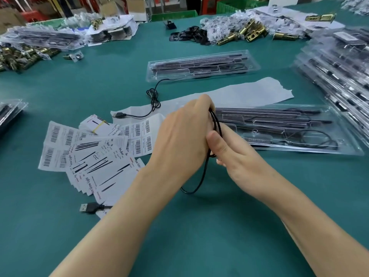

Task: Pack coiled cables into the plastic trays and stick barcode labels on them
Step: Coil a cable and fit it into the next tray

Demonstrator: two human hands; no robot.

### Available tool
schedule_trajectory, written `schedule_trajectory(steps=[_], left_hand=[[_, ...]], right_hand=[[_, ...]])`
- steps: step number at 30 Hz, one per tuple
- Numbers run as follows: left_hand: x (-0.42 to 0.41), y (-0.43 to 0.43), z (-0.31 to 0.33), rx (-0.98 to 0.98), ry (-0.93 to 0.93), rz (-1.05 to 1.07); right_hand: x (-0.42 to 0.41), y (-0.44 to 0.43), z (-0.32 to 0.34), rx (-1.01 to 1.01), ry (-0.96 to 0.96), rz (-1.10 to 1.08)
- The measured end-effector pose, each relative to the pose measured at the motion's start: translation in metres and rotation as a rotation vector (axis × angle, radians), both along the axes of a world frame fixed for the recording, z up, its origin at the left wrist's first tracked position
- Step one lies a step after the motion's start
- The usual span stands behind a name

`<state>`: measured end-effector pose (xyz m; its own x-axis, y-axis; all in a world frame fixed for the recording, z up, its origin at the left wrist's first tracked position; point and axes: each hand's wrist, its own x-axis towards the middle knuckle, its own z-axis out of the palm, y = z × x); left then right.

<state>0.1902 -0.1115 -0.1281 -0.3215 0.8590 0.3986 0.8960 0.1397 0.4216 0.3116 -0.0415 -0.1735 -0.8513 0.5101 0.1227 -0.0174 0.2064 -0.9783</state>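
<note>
I'm coiling the cable (216,124) between my 2 hands, left hand (183,136) gripping the loops, right hand (237,158) pinching the strand; next, I judge, wind in the tail and seat it in the tray (351,145) just right.

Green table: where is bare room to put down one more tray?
Bare green table cloth lies at left, between the brass hardware pile and the white barcode label sheets, and at near right, below the near clear plastic tray. Crowded: the middle, where left hand and right hand hold the thin black cable, and the right edge with stacked trays.
</note>
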Motion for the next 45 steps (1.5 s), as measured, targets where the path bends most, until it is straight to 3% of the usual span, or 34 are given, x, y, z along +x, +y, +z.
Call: schedule_trajectory(steps=[5, 12, 16, 23, 28, 31, 35, 37, 40, 45], left_hand=[[-0.011, 0.002, 0.01, 0.011, -0.393, -0.062], [-0.04, -0.017, 0.033, -0.193, -0.597, -0.308], [-0.041, -0.02, 0.034, -0.161, -0.648, -0.326], [-0.023, -0.009, 0.025, -0.059, -0.635, -0.155], [-0.027, -0.01, 0.025, -0.076, -0.609, -0.166], [-0.04, -0.014, 0.023, -0.237, -0.612, -0.224], [-0.056, -0.022, 0.017, -0.672, -0.419, -0.372], [-0.056, -0.021, 0.014, -0.753, -0.356, -0.459], [-0.054, -0.018, 0.009, -0.732, -0.272, -0.482], [-0.061, -0.015, 0.001, -0.529, -0.145, -0.311]], right_hand=[[-0.005, 0.005, -0.006, 0.015, 0.001, -0.065], [-0.004, 0.007, -0.007, 0.058, -0.004, -0.127], [-0.002, 0.003, -0.005, 0.015, 0.009, -0.086], [-0.003, -0.001, 0.001, 0.11, 0.017, 0.048], [-0.002, 0.002, 0.003, 0.149, -0.037, -0.065], [0.0, 0.003, 0.003, 0.006, -0.003, -0.147], [0.001, 0.006, 0.008, -0.214, 0.191, -0.357], [0.0, 0.01, 0.009, -0.287, 0.304, -0.438], [0.0, 0.014, 0.009, -0.297, 0.362, -0.539], [0.001, 0.015, 0.012, -0.366, 0.44, -0.532]])
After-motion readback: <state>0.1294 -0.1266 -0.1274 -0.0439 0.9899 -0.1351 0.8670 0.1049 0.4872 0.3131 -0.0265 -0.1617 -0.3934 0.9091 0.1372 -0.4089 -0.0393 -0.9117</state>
